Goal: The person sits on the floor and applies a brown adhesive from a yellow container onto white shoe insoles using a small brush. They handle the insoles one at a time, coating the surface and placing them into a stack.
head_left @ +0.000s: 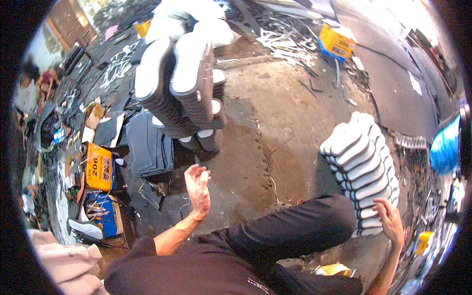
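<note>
My left hand [198,191] is raised over the floor in front of me, palm up, with its fingers loosely bent and nothing visible in it. It is nearest to the tall stacks of white-topped, dark-edged shoe soles [191,69] and to a pile of dark grey sheets [150,145]. On the right, my right hand [391,220] is beside a leaning stack of white insoles [361,167], its fingers apart and their tips at the stack's near edge. Whether they touch it I cannot tell.
An orange box [100,167] and a blue box of thin sticks [105,214] stand at the left, beside a loose sole [86,229]. Another yellow box [336,42] is at the far right. White offcuts [285,46] litter the floor. A person [46,81] sits at the far left.
</note>
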Tool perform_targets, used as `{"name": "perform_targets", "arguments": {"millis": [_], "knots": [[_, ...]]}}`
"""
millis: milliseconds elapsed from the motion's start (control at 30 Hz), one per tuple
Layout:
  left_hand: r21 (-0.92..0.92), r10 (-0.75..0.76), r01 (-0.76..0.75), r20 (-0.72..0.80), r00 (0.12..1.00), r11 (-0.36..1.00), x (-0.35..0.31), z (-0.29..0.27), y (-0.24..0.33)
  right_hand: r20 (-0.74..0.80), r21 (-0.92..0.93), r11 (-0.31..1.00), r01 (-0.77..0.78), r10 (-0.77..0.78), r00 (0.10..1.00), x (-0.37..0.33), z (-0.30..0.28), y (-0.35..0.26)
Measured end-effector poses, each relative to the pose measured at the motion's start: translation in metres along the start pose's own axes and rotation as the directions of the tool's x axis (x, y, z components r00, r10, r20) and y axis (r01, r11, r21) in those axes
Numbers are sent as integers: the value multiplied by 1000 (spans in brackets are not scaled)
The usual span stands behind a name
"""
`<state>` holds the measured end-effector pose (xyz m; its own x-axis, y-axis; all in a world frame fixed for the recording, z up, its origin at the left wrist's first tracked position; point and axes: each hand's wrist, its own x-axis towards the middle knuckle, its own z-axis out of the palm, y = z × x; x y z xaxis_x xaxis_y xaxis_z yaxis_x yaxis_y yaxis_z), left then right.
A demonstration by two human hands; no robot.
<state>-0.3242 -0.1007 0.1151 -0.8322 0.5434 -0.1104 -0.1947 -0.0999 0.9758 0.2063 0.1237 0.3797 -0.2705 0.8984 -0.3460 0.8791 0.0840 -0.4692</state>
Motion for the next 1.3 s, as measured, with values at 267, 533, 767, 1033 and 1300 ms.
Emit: {"name": "perform_targets", "arguments": {"millis": [267,533,767,1033,1300], "knots": [[-657,-370,231,-79,926,718,59,88,140,249,472,818,328,-481,841,185,74,-285],[-747,-412,248,-38,910,617,88,113,146,373,619,749,236,-545,751,243,185,-447],[-682,-397,271,-31,917,680,97,106,149,430,719,687,107,-560,708,259,230,-484],[-582,-352,300,24,936,756,103,116,154,342,788,607,103,-571,747,289,248,-478],[-448,-174,219,139,975,867,111,138,150,442,884,453,-115,-731,520,299,228,-460]]}}
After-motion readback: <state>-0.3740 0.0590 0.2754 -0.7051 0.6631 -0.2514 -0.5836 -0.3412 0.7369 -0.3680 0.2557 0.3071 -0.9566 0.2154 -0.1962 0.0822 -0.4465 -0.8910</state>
